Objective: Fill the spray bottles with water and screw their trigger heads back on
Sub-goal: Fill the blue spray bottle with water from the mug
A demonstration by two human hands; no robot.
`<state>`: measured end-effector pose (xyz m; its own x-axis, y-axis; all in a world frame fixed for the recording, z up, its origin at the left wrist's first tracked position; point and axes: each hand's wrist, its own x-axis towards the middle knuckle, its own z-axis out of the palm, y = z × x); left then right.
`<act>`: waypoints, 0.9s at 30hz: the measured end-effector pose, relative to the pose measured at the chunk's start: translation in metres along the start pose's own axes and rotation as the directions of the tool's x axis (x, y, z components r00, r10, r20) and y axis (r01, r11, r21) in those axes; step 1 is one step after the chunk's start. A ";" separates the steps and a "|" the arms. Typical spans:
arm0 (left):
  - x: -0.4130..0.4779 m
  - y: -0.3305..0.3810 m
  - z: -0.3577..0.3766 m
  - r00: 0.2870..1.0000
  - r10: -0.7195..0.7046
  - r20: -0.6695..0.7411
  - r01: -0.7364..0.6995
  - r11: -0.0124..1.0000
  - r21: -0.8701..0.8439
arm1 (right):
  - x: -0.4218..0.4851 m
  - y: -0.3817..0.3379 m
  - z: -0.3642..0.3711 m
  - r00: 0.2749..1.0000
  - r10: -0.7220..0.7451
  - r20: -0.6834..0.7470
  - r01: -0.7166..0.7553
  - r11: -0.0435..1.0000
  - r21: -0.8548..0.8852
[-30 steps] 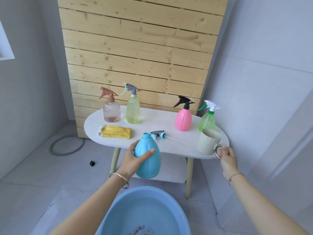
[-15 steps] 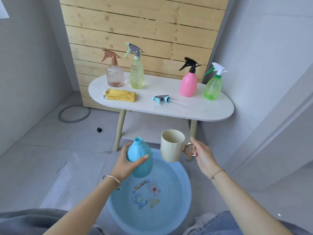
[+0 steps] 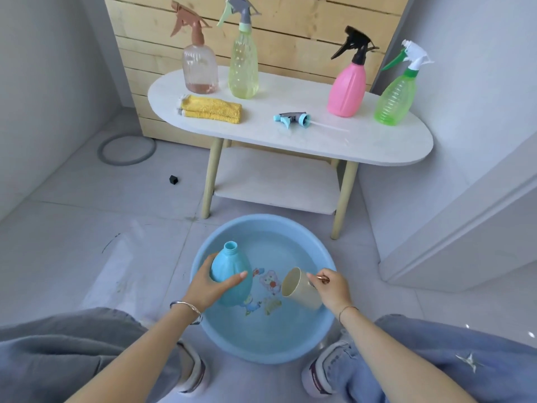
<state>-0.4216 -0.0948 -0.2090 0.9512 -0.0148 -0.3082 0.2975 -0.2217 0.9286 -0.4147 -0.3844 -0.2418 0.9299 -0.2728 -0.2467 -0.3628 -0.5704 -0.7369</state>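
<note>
Wraps left hand [image 3: 213,289] round the belly of the blue bottle [image 3: 229,271], with fingers curled behind and thumb laid across the front. Holds it neck up and tilted slightly away, over the left part of the blue basin [image 3: 263,219] on the floor. Pinches with right hand [image 3: 331,287] the ring handle of the beige cup [image 3: 299,289], tipped with its mouth toward the bottle, low over the water. Cannot tell whether the cup touches the surface.

Looks like the scooping step, with no pour begun yet.

Judges the bottle light and thin-walled for now, likely to dent under a hard squeeze and to turn slippery once wet. Calls for a hold round the widest part, kept firm against the added weight of water. Expects some spill from a wide cup mouth into so narrow a neck, so favours a slow pour above the basin.

Shows an opaque sky-blue body, smooth and egg-shaped, ending in a short threaded neck with no head on; hides any water level behind those walls. Finds the matching trigger head [image 3: 292,119], grey and teal with a long clear dip tube, lying on its side on the white tabletop [image 3: 290,146], between the yellow cloth [image 3: 210,109] and the pink bottle [image 3: 347,88], well apart from both hands.
</note>
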 end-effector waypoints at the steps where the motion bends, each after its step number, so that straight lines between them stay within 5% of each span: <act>1: 0.002 -0.002 0.001 1.000 -0.009 0.002 0.009 1.000 0.000 | 0.002 0.002 0.004 1.000 -0.010 0.012 0.010 0.999 -0.032; 7: 0.008 -0.006 0.009 1.000 -0.028 -0.012 0.027 0.999 -0.038 | 0.005 0.009 0.032 0.992 -0.095 0.082 0.114 0.955 -0.273; 15: 0.014 -0.018 0.004 0.998 -0.050 -0.045 0.049 0.998 -0.028 | 0.000 0.015 0.049 0.979 -0.088 0.182 0.150 0.920 -0.362; 22: 0.012 -0.021 0.004 0.997 -0.054 -0.049 0.053 0.998 -0.018 | -0.006 0.019 0.054 0.969 -0.080 0.235 0.146 0.950 -0.275; 27: 0.010 -0.015 0.003 0.996 -0.043 -0.073 0.041 0.998 -0.038 | -0.014 0.016 0.050 0.979 0.022 0.205 -0.017 1.000 -0.023</act>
<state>-0.4172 -0.0943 -0.2268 0.9408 0.0662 -0.3323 0.3388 -0.1847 0.9225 -0.4302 -0.3512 -0.2816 0.9145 -0.1205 -0.3863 -0.3801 -0.5836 -0.7176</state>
